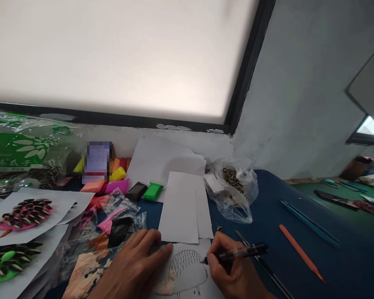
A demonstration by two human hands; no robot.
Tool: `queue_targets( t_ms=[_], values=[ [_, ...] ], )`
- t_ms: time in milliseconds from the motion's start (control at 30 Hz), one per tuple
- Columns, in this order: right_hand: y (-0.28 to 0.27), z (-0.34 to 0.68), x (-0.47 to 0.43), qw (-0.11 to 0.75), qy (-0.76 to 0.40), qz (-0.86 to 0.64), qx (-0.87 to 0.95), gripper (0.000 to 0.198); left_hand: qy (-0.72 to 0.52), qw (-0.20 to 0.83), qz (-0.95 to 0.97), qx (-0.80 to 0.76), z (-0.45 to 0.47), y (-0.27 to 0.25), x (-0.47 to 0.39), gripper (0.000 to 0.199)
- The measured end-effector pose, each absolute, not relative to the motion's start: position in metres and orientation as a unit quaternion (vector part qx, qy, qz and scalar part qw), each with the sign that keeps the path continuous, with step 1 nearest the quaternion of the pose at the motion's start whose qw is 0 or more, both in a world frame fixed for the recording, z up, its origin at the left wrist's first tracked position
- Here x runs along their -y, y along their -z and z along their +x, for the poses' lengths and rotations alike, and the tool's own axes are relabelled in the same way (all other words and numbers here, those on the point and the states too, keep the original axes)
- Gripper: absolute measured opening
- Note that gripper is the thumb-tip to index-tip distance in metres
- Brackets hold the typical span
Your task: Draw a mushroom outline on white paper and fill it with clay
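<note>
My right hand (232,268) grips a black pen (251,251), its tip touching the right side of a drawing on a white sheet (190,282). The outline looks like a hedgehog, with short strokes filling its upper back and thin legs below. Peach clay (165,286) is stuck on its left end. My left hand (137,259) lies on the left edge of the sheet, fingers stretched and holding nothing. Beside it is a flattened piece of peach clay (84,272) on plastic film.
At left lie sheets with a pink clay figure (25,218) and a green one (9,259), both studded with seeds. Coloured clay packs (152,191), blank paper (179,207) and a seed bag (233,187) stand behind. An orange tool (301,251) and blue tweezers (311,222) lie right.
</note>
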State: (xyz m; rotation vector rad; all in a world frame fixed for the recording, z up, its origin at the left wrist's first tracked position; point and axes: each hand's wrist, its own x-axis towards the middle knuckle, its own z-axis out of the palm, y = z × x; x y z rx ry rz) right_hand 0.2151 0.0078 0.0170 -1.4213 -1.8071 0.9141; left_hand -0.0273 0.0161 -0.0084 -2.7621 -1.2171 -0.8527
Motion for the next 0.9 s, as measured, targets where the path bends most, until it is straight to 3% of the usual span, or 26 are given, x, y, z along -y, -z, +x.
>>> queue_targets(
  t_ms=[167,367,900],
  values=[
    [-0.018,0.213,-0.004,0.335,-0.350,-0.534,0.693,0.023,0.274,-0.011,-0.878,0.392,-0.028,0.012,-0.017,0.034],
    [-0.008,0.204,0.006,0.334,-0.449,-0.498,0.662,0.024,0.300,0.019,-0.880,0.369,-0.027,0.029,-0.025,0.035],
    [-0.007,0.198,0.003,0.289,-0.451,-0.507,0.675,0.025,0.272,-0.008,-0.882,0.386,-0.025,0.013,-0.018,0.035]
  ],
)
